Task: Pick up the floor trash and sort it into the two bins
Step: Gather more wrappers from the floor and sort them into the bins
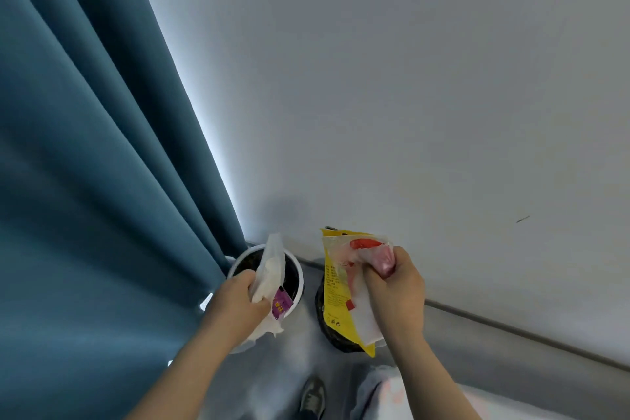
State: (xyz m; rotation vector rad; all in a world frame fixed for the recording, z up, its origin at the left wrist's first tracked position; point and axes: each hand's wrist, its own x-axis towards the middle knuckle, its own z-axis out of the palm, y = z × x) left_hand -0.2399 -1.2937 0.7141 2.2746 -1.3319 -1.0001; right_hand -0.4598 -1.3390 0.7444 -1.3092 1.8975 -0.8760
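While trash is held over the bins: the release step is judged to be next, with nothing let go yet.
Left hand (pixel 238 300): the fingers and thumb are clamped on a white wrapper (pixel 271 266) and a small purple packet (pixel 281 305). The forearm is raised from the lower left and the knuckles are turned toward the curtain (pixel 85 181).
White wrapper: its long axis is stood nearly upright. The top end points away from the fingers and the lower end is bunched under the palm. It is seen across the mouth of the white bin (pixel 300 278).
Right hand (pixel 397 286): the fingers are closed round a bundle made up of a yellow wrapper (pixel 335 303), a white sheet (pixel 364 317) and a pink piece (pixel 385 261) bunched at the fingertips.
Yellow wrapper: it is hung down from the fingers with its long axis near vertical. The black bin (pixel 319 300) is largely hidden behind it.
Bins: both are stood at the edge of the floor (pixel 293 351) against the wall (pixel 409 78). The white bin is next to the curtain and the black bin is just beside it on the right. Each hand is nearer to its own bin.
Key relation: each opening is judged to lie below its load, so little more than a parting of the fingers should be needed. Whether the loads are matched to the proper bins cannot be told.
Risk: the light wrappers may drift and be landed on the floor between the bins.
Shoe (pixel 312 397): it is seen on the floor near the bins.
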